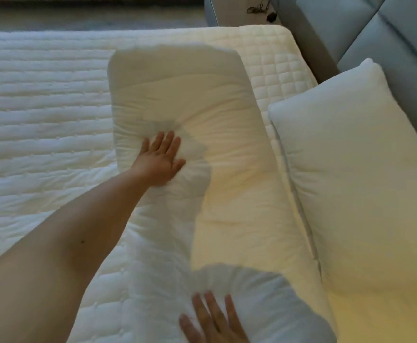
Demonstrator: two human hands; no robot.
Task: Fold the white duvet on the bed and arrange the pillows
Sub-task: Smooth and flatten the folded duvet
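Note:
The white duvet (217,125) lies folded into a long thick strip across the bed, running from the far side toward me. My left hand (160,159) presses flat on its middle, fingers spread, denting the fabric. My right hand (212,318) rests flat on the near end of the strip, fingers apart, at the bottom of the view. A white pillow (355,184) leans against the headboard at the right, beside the folded duvet. Neither hand grips anything.
The quilted white mattress (41,115) spreads to the left. A grey-blue padded headboard (388,38) runs along the right. A dark cable (264,11) lies on a surface beyond the bed's far corner. Floor shows past the far edge.

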